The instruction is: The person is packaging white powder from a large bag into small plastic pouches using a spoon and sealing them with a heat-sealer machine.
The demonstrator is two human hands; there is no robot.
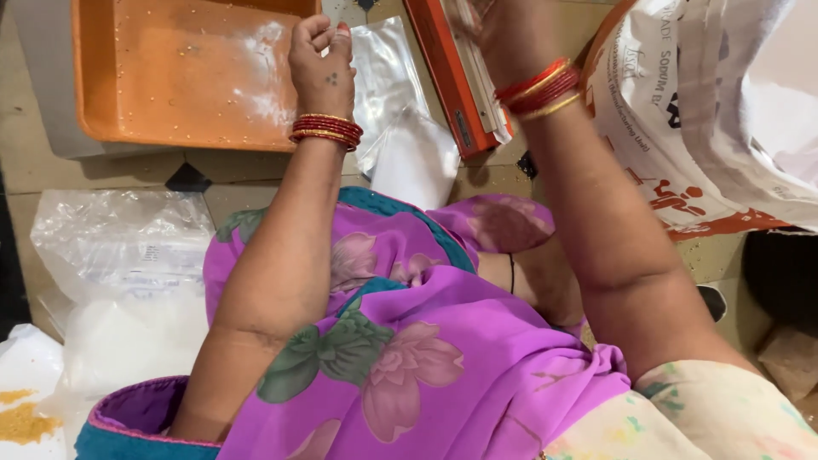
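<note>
My left hand (322, 60) is curled at the right rim of an orange plastic tray (170, 85), its fingertips pinched on the edge of a clear plastic pouch (388, 72) that lies on the floor. My right hand (503, 30), blurred and partly cut off by the top edge, rests on the arm of a long orange bar sealer (452, 77) and grips it. Both wrists carry red and gold bangles. A second whitish pouch (417, 162) lies just below the first, near my knee.
A big white printed sack (716, 102) fills the right side. A clear plastic bag with white contents (119, 264) sits at the left, with yellow grains on white plastic (21, 417) at the bottom left. My lap in purple floral cloth (409, 341) fills the foreground.
</note>
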